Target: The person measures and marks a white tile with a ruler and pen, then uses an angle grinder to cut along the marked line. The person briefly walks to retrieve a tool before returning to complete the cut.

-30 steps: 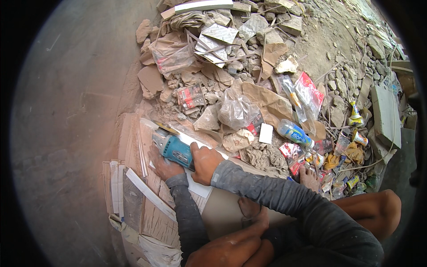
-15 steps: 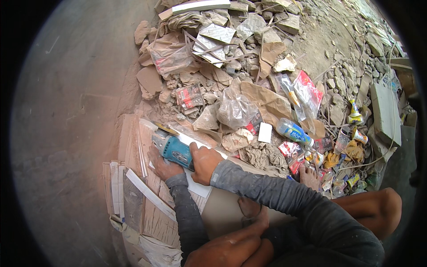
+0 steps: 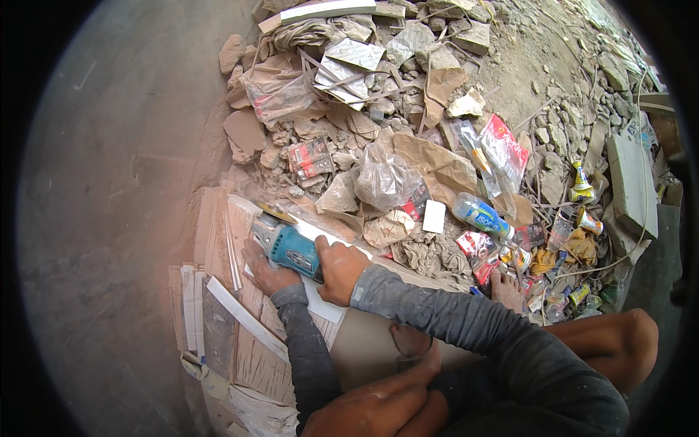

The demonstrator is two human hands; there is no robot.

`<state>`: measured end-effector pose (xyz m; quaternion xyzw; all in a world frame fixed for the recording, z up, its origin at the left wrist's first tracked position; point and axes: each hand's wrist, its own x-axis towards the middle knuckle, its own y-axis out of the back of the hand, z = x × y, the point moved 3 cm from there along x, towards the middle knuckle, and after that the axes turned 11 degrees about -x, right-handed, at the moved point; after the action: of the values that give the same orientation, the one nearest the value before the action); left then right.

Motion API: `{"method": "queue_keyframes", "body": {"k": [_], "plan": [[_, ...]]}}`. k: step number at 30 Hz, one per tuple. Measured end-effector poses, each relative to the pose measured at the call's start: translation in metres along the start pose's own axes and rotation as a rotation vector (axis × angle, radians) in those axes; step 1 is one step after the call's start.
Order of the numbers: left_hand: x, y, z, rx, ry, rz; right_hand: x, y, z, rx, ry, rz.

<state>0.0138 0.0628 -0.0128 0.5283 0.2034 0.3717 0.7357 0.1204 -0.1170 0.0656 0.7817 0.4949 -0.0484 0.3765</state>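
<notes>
My right hand (image 3: 342, 271) is wrapped round the rear body of a teal angle grinder (image 3: 297, 253). The grinder's disc (image 3: 275, 213) sits at the far end, over the edge of a long white tile piece (image 3: 309, 231). My left hand (image 3: 271, 273) lies low against the near left side of the grinder head, over the white piece. The grinder partly covers its fingers, so their grip is unclear. Under the work lies a worn, cracked wooden board (image 3: 255, 328), with a loose white strip (image 3: 246, 318) on it next to my left forearm.
Beyond the board spreads rubble with broken chunks (image 3: 246, 132), a clear plastic bag (image 3: 384, 176), a plastic bottle (image 3: 483, 215) and crumpled wrappers. A grey block (image 3: 631, 186) stands at the right. Dust hangs over the grey floor (image 3: 109, 240) at the left. My bare foot (image 3: 507, 291) rests beside the litter.
The grinder and my right hand have shifted slightly to the right and nearer. My left hand has hardly moved.
</notes>
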Motion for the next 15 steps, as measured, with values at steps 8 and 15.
{"method": "queue_keyframes", "body": {"k": [8, 15], "plan": [[-0.0003, 0.0004, -0.0007, -0.021, 0.009, -0.002, 0.0009, 0.0021, -0.0024, 0.0, 0.014, 0.009], [0.0004, -0.0013, -0.0024, 0.007, -0.001, -0.012, -0.0039, 0.0014, 0.0013, 0.0, -0.006, -0.009]]}}
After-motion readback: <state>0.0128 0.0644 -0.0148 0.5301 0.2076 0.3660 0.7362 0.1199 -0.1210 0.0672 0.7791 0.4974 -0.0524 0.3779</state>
